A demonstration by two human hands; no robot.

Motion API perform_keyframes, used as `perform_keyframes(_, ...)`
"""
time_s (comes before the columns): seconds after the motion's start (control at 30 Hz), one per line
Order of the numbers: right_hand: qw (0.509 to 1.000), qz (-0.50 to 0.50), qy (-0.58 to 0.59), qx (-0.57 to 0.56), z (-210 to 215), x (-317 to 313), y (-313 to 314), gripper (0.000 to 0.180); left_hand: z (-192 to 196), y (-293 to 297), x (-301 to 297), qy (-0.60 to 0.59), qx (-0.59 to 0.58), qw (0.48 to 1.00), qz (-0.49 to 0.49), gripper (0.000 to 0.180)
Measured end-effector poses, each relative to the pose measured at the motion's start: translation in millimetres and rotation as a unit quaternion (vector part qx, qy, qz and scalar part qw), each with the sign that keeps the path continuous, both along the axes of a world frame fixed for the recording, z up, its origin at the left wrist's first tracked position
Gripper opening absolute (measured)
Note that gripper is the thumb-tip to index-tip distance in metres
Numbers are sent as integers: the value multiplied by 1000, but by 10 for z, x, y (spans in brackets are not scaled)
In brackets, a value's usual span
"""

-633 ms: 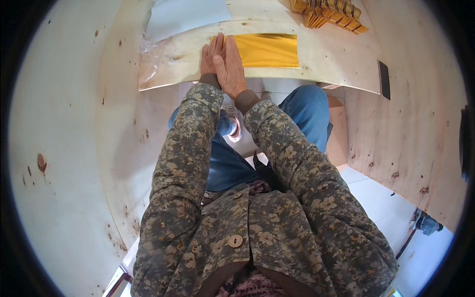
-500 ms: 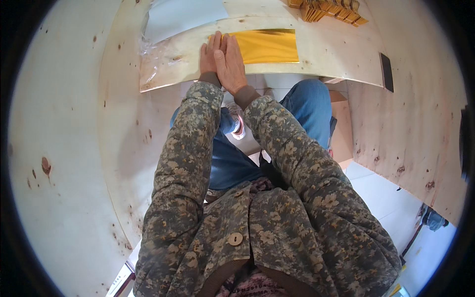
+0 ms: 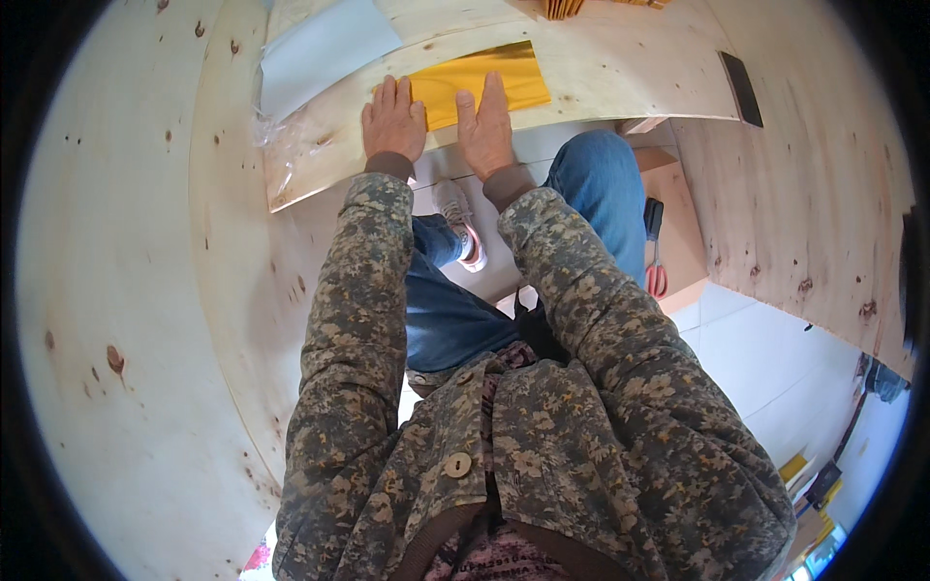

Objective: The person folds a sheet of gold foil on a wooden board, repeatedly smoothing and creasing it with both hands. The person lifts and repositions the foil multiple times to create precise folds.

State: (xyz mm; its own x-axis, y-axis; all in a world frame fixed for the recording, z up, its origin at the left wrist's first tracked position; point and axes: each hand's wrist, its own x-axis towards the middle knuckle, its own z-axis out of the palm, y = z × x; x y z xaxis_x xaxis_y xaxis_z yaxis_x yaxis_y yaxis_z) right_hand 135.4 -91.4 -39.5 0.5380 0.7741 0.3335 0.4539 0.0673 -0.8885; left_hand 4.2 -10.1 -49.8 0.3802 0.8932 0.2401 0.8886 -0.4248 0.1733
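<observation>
A shiny golden-yellow rectangular sheet [image 3: 528, 73], perhaps foil or a flat pouch, lies on the plywood table [image 3: 630, 92] near its front edge. My left hand [image 3: 394, 126] rests at the sheet's left end, its fingers stretched out and pointing away from me. On the near side of the sheet, my right hand [image 3: 486, 126] lies with its index finger extended over the yellow surface and the thumb apart. Neither hand grasps anything that I can see. The sheet's left edge is partly covered by my left fingers.
White sheets [image 3: 329, 53] and crumpled clear plastic film [image 3: 276, 145] lie at the table's left. Folded golden-brown pieces [image 3: 564, 8] sit at the far edge. A black strip [image 3: 740, 89] marks the right corner. Red-handled scissors [image 3: 657, 279] are on a cardboard box [image 3: 678, 208] below.
My hands, overlapped at the sheet's left end before, are now apart; the right has moved right along the sheet. The whole view has shifted and tilted slightly.
</observation>
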Motion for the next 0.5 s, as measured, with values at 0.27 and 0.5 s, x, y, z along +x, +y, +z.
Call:
perform_keyframes(0.27, 995, -95, 32, -5, 7, 370, -92, 71, -10, 9, -12, 4, 6, 1000, -7, 54)
perform_keyframes(0.5, 983, -155, 101, 6, 149, 520, -139, 66, -9, 0, -6, 20, 11, 1000, -1, 53)
